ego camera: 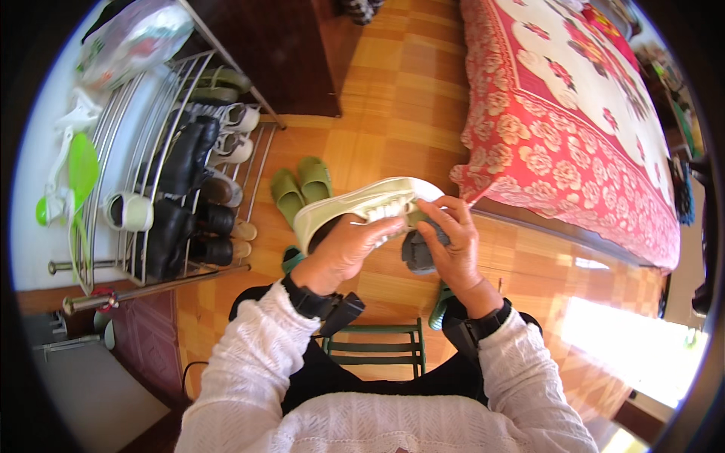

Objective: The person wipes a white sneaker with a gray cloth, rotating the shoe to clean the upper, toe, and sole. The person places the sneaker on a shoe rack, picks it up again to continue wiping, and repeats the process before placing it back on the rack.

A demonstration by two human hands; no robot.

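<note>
A pale cream lace-up shoe (pixel 345 206) with a white sole is held up in front of me, its toe pointing right. My left hand (pixel 342 249) grips it by the opening, thumb along the white laces (pixel 388 212). My right hand (pixel 456 238) pinches a dark grey cloth (pixel 420 252) near the toe; fingertips of this hand reach the shoe's front. Part of the cloth lies behind the right fingers, and the left fingers are hidden beneath the shoe.
A metal shoe rack (pixel 164 136) with several shoes stands at left. Olive slippers (pixel 300 184) lie on the wood-patterned floor (pixel 408 102) beyond the shoe. A bed with a red floral cover (pixel 544 147) is at right. Below me is a green slatted stool (pixel 374 346).
</note>
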